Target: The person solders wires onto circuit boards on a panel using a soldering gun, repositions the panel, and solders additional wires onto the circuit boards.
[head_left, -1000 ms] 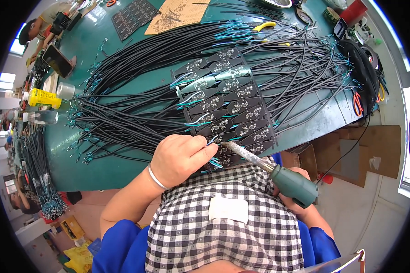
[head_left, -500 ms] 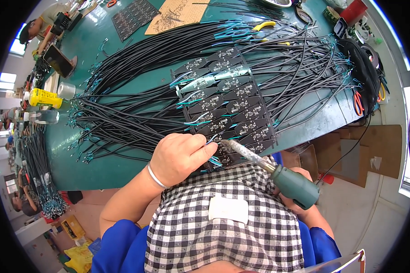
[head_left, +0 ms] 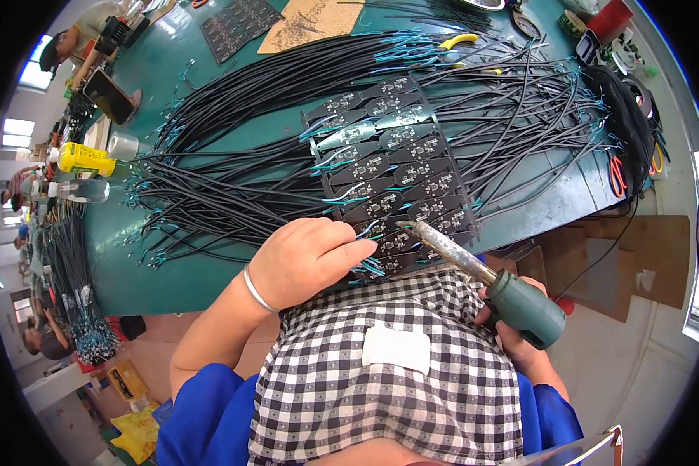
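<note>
A panel of black circuit boards (head_left: 408,180) lies at the table's near edge, with thin blue, white and teal wires reaching onto it from black cables (head_left: 233,203). Over its lower left part, my left hand (head_left: 307,255) is closed, thumb and forefinger pinching a thin wire (head_left: 370,227) at the end of a cable. My right hand (head_left: 514,339) wraps round the green handle of a soldering iron (head_left: 526,309), which hides most of the fingers. The iron's tip points up-left over the boards, a little right of my left fingertips.
A thick bundle of black cables (head_left: 287,78) curves behind the panel. Yellow-handled pliers (head_left: 460,40), orange-handled scissors (head_left: 617,177) and a black bag (head_left: 620,116) lie farther right. Bottles (head_left: 85,159) stand at left, with a co-worker (head_left: 74,48) beyond. The iron's cord (head_left: 610,247) hangs at right.
The soldering iron has shifted right, its tip drawing away from my left fingertips. My left hand keeps its pinch at nearly the same place, and the whole view has shifted slightly.
</note>
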Action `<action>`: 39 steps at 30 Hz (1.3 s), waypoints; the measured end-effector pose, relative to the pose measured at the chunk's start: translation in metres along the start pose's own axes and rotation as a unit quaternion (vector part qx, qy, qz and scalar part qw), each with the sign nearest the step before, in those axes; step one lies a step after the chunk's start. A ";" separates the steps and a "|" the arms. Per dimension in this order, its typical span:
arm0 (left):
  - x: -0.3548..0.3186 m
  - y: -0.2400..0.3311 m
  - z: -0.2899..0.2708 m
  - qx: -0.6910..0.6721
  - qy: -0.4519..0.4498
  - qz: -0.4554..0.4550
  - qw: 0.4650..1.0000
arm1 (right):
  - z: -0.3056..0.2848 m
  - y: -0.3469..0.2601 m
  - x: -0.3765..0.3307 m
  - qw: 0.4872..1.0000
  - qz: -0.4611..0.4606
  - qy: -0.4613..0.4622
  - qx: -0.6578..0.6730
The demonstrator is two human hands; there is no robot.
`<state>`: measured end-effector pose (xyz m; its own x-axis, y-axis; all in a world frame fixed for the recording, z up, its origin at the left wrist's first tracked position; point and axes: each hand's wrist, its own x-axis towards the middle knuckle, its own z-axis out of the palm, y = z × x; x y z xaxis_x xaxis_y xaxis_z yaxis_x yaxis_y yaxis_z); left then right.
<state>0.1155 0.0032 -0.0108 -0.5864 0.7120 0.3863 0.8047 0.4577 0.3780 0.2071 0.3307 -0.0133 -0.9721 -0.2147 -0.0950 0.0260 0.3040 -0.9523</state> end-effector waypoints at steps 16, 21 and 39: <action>0.008 0.040 0.010 0.052 0.034 -0.054 0.997 | -0.002 0.008 -0.018 0.974 -0.009 0.119 0.194; 0.008 0.036 0.019 0.070 0.050 -0.023 0.996 | -0.015 0.020 -0.022 0.990 -0.008 0.016 0.141; 0.017 0.029 0.019 0.040 0.002 -0.014 0.999 | -0.005 0.035 -0.025 0.997 -0.030 0.007 -0.065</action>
<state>0.1305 0.0387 -0.0099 -0.6089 0.6961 0.3803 0.7928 0.5182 0.3209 0.2306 0.3518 -0.0433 -0.9743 -0.2226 -0.0345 -0.0612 0.4092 -0.9104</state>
